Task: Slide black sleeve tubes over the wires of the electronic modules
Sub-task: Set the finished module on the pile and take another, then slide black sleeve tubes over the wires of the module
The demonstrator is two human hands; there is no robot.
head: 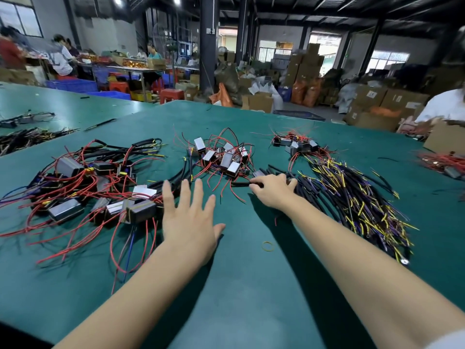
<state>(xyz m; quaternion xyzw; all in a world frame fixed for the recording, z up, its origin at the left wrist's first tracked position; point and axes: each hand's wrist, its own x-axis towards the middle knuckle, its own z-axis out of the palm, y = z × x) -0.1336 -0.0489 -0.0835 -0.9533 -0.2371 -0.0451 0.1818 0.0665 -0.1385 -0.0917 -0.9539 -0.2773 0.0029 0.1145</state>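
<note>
Though partly hidden, right hand (273, 190) pinching a black sleeve tube (240, 184); left hand (190, 222) wide, fingers spread.

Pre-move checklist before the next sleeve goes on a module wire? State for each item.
1. Sleeve in hand: ok. The right hand pinches a black sleeve tube at its tip.
2. Other hand free: ok. The left hand is open, fingers spread over the green table, holding nothing.
3. Module picked: not ok. Neither hand holds one; the unsleeved modules lie in a pile ahead.
4. Sleeve stock: ok. The sleeve pile lies right beside the right hand.
5. Finished pile kept apart: ok. The sleeved modules lie to the left.
6. Sleeve bore clear: cannot tell.
</note>
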